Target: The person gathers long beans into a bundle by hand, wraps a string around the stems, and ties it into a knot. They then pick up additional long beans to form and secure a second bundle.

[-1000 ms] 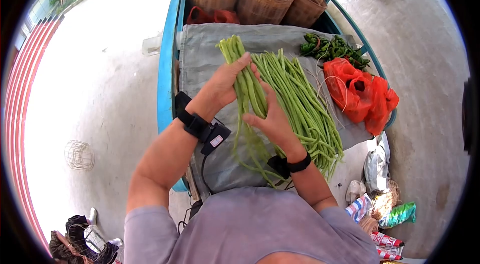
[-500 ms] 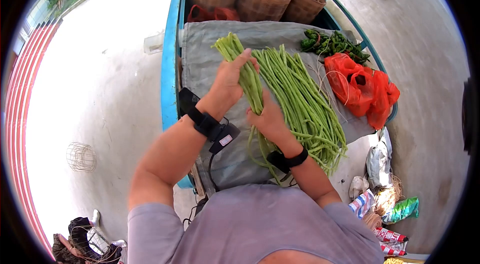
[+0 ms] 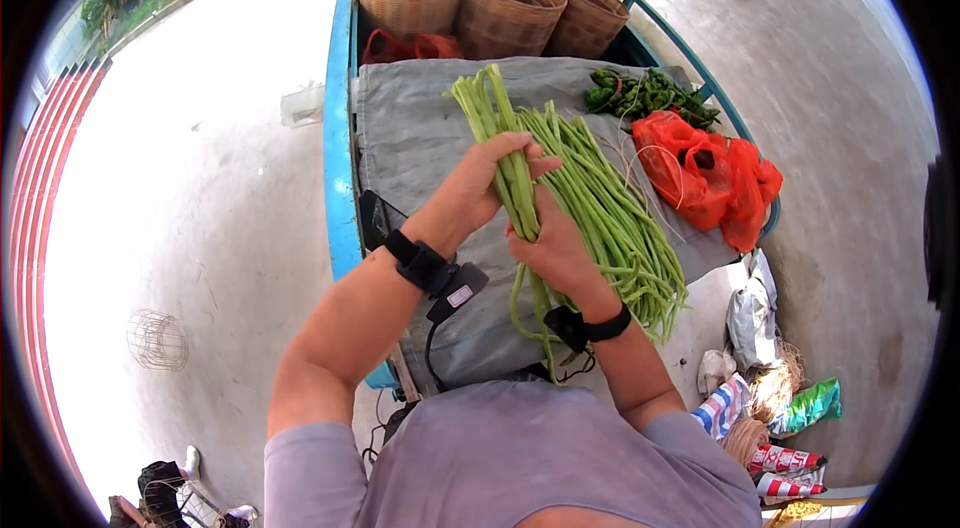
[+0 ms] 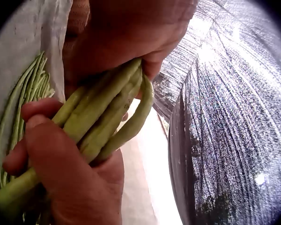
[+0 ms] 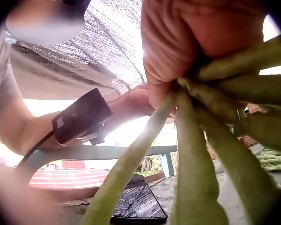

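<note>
A bundle of long green beans (image 3: 515,178) is held upright-slanted between both hands over a grey cloth. My left hand (image 3: 490,178) grips its upper part, thumb across the stalks. Lower down, my right hand (image 3: 560,248) wraps round the same bundle, with loose ends hanging below it. In the left wrist view, thick beans (image 4: 107,108) run between the two hands. The right wrist view has beans (image 5: 192,164) fanning out below a closed fist (image 5: 201,42). Beside the hands lies a large pile of beans (image 3: 610,218).
Green peppers (image 3: 650,96) and red plastic bags (image 3: 705,178) lie at the cloth's right. Wicker baskets (image 3: 510,13) stand at the back of the blue cart (image 3: 342,148). A dark phone (image 3: 380,218) rests near the left edge. Sacks (image 3: 752,313) are on the ground at right.
The right hand, loosely opened a second ago, has closed round the bundle's lower part. Both hands and the bundle have shifted slightly down in view, and the bundle stands a little steeper than half a second ago.
</note>
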Demonstrator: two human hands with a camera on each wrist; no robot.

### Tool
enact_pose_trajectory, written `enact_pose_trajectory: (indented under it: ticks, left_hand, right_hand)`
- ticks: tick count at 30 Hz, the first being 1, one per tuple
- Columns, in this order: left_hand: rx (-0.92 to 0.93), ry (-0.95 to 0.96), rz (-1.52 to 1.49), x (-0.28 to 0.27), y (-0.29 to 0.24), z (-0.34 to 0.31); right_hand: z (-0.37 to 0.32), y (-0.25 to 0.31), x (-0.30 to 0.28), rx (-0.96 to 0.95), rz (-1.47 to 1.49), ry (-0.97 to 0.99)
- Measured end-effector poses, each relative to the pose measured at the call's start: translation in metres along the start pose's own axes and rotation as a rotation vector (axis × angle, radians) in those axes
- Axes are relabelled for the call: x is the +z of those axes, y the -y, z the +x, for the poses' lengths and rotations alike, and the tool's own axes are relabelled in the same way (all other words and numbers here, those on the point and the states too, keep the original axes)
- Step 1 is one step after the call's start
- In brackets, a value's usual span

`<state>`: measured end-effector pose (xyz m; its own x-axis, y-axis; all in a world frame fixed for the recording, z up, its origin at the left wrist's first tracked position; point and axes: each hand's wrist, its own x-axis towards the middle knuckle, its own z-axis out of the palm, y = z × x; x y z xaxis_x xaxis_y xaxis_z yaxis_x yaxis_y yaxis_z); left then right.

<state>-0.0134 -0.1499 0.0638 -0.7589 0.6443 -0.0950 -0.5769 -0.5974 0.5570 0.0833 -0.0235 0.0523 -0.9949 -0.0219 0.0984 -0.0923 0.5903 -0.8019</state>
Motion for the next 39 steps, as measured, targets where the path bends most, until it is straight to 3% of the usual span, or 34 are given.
enact_pose_trajectory:
  ticks: [4, 7, 11, 18, 22, 26, 27, 29, 31, 33, 39]
  left_hand:
    - [0.154, -0.03, -0.042, 0.009, -0.006, -0.009]
    - [0.249, -0.143, -0.177, -0.002, -0.011, -0.007]
    - [0.301, -0.338, -0.231, -0.025, -0.03, 0.0]
    - [0.218, -0.465, -0.254, -0.041, -0.016, 0.009]
    - [0.278, -0.51, -0.22, -0.05, -0.025, 0.01]
    - [0.226, -0.512, -0.161, -0.056, -0.036, 0.007]
    - [0.186, -0.473, -0.149, -0.055, -0.037, 0.007]
    - [0.128, -0.435, -0.072, -0.046, -0.039, 0.006]
    - [0.099, -0.371, -0.03, -0.039, -0.038, 0.006]
    - [0.083, -0.311, 0.017, -0.034, -0.036, 0.006]
    - [0.079, -0.265, 0.097, -0.022, -0.03, 0.001]
  right_hand:
    - [-0.02, 0.003, 0.001, 0.02, -0.272, -0.187]
    - [-0.038, -0.022, -0.015, -0.107, -0.53, -0.232]
    - [-0.069, -0.066, -0.051, 0.037, -0.627, -0.088]
    - [-0.101, -0.06, -0.147, -0.009, -0.819, 0.073]
    - [-0.098, -0.11, -0.194, -0.128, -1.016, 0.146]
    - [-0.086, -0.142, -0.247, 0.063, -0.441, 0.327]
    - [-0.078, -0.155, -0.263, 0.012, -0.568, 0.372]
    - [-0.048, -0.166, -0.284, 0.251, -0.455, 0.176]
    - [-0.006, -0.16, -0.277, 0.084, -0.68, -0.094]
    - [0.038, -0.171, -0.259, -0.161, -0.866, -0.157]
    - [0.117, -0.277, -0.229, -0.459, -1.387, -0.253]
